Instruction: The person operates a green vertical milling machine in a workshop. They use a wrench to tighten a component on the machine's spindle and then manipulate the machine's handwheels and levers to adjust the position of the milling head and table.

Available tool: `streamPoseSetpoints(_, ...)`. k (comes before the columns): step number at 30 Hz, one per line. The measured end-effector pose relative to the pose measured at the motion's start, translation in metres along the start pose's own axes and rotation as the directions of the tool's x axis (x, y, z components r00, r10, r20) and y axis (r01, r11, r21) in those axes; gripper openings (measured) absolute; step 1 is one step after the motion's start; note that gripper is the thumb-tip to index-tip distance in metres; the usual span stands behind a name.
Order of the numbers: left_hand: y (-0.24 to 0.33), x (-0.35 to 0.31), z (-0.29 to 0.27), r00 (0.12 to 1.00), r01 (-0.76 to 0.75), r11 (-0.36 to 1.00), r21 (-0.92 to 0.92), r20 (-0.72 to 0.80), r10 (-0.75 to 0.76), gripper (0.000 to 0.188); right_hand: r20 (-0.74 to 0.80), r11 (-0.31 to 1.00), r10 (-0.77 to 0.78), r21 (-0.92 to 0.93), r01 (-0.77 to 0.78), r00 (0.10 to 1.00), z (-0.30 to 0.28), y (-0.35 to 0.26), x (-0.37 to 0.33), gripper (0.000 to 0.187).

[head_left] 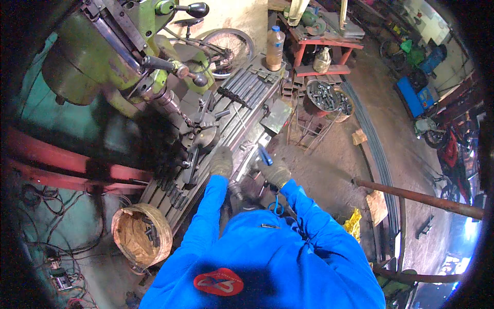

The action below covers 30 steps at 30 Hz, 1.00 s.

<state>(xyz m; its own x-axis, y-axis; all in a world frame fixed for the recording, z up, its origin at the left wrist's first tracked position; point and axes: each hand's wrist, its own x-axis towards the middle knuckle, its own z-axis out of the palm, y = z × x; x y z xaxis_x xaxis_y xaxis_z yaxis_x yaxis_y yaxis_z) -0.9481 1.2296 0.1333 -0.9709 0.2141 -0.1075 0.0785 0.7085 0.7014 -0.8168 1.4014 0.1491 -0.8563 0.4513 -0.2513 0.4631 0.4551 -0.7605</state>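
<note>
My right hand [278,173], in a grey knit glove, is closed around a blue air blow gun [265,155]. A coiled blue hose [276,207] hangs below that hand. My left hand [222,161], gloved as well, is over the near side of the slotted machine table [167,191], close to a metal clamping fixture [206,137]. Its fingers are too unclear to read. Above the fixture points the drill bit [184,117] of a green drill press [98,67]. Dark metal rods [247,85] lie side by side farther along the table.
A bottle [275,49] of brownish liquid stands at the table's far end. Metal parts fill a bucket [321,98] at far right. A round bin [141,234] with dark pieces is at lower left. A rusty pipe [422,198] juts in from the right.
</note>
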Motion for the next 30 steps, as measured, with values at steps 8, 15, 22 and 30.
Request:
streamPoseSetpoints(8,-0.036,0.093,0.137,0.945,-0.067,0.982,0.178,0.326,0.005,0.047,0.017,0.975,-0.014,0.22,0.01,1.0,-0.023,-0.018,-0.028,0.049)
streamPoseSetpoints(15,0.004,0.105,0.131,0.907,-0.158,0.949,0.272,0.42,0.03,0.04,0.143,0.966,0.184,0.154,-0.206,0.972,-0.038,-0.011,-0.043,0.047)
streamPoseSetpoints(22,0.029,0.058,0.089,0.938,-0.211,0.966,0.15,0.309,0.157,0.039,0.067,0.975,0.087,0.2,-0.099,0.994,-0.018,0.041,-0.037,0.048)
streamPoseSetpoints(30,-0.065,0.068,0.084,0.961,0.005,0.976,-0.216,0.272,0.055,0.039,0.172,0.984,-0.053,0.179,0.022,0.984,-0.02,0.019,-0.04,0.05)
